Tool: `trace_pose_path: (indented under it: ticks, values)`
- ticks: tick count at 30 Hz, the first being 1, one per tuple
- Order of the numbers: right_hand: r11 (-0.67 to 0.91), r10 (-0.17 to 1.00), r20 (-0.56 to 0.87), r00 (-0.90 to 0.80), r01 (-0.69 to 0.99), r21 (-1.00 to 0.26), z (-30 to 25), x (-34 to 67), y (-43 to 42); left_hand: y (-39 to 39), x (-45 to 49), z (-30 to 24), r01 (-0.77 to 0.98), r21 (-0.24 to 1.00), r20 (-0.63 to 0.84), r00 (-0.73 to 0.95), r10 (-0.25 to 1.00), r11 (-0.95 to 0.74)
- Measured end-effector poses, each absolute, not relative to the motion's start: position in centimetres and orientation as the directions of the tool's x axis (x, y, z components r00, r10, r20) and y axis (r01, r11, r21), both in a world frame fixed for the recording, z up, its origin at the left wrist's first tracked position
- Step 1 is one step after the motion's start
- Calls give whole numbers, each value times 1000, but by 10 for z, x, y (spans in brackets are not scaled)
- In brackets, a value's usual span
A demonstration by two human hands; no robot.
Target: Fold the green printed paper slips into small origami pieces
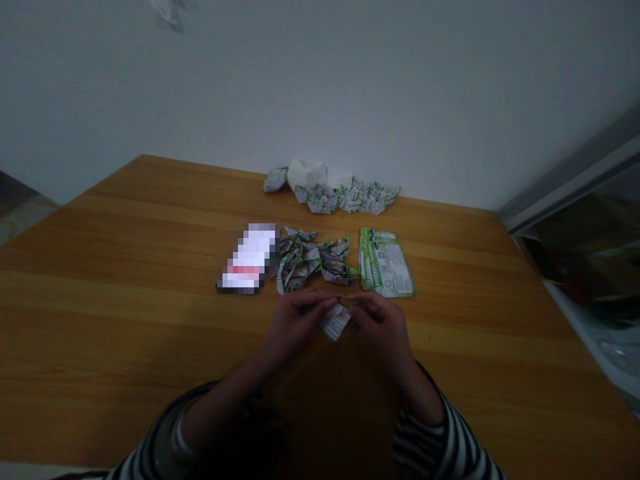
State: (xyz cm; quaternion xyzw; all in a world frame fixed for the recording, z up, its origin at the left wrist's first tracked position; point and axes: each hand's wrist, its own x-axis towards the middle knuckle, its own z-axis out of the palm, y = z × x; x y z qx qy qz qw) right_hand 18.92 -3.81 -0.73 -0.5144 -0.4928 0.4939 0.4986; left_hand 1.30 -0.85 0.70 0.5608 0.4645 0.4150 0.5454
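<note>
My left hand (295, 323) and my right hand (380, 323) meet over the near middle of the wooden table (125, 300). Both pinch a small folded piece of printed green-and-white paper (334, 324), which pokes out below my fingertips. Just beyond my hands lies a pile of folded paper pieces (313, 260) of the same print. To its right sits a flat stack of unfolded printed sheets (386, 263).
A blurred-out rectangular object (249, 259) lies left of the pile. Near the wall, a row of more folded paper pieces (345, 195) sits with a white wad (306, 172). A window sill and frame (575, 193) run along the right edge.
</note>
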Motion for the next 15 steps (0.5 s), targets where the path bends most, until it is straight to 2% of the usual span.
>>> trace_pose_path:
  ticks: [3, 6, 9, 15]
  values:
    - [-47, 998, -50, -46, 69, -996, -6, 194, -36, -9, 14, 10, 105, 994, 5, 186, 983, -25]
    - [30, 987, -12, -160, 258, -966, -5, 196, -34, -11, 16, 11, 132, 987, 61, 182, 981, -86]
    - [100, 981, 29, -190, 376, -921, -6, 196, -34, -13, 17, 9, 177, 973, 116, 191, 975, -150]
    - [40, 985, -8, -171, 277, -960, -14, 191, -36, -15, 17, 7, 230, 955, 145, 184, 972, -186]
